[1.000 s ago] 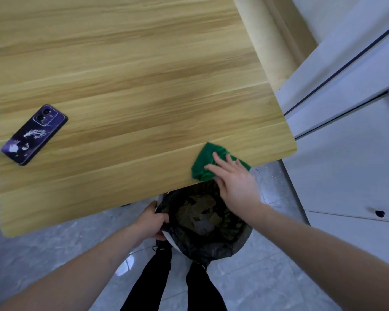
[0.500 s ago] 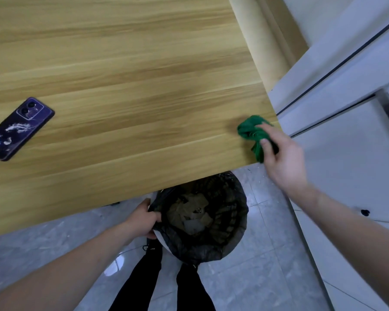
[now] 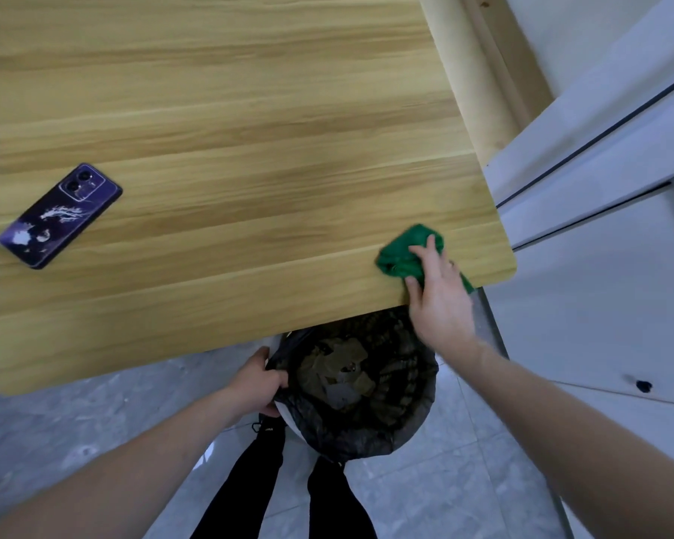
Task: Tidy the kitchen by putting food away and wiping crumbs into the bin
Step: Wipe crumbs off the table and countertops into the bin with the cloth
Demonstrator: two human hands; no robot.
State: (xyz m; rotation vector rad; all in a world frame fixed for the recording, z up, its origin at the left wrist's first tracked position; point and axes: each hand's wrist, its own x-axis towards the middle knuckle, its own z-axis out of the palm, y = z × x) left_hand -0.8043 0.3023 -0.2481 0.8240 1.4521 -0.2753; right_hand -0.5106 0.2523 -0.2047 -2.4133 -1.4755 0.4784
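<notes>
Wood-grain table top point(image 3: 230, 122) fills most of the head view; grey marbled floor tiles point(image 3: 55, 433) below, white cabinet panels point(image 3: 607, 313) to the right. Green cloth point(image 3: 399, 258) lies bunched on the table near its right front corner, close to the front edge. Right hand point(image 3: 438, 301) rests on top of the cloth, fingers fairly straight and spread, pressing it to the surface; part of the cloth shows beyond the fingertips and a strip shows past the table edge by the wrist. Bin with black liner point(image 3: 401, 429) stands on the floor directly below that edge, partly under the table, scraps visible inside. Left hand point(image 3: 259, 385) grips the bin's left rim, fingers curled round the liner. Purple phone point(image 3: 59, 215) lies camera side up, far left on the table, well apart from both hands.
</notes>
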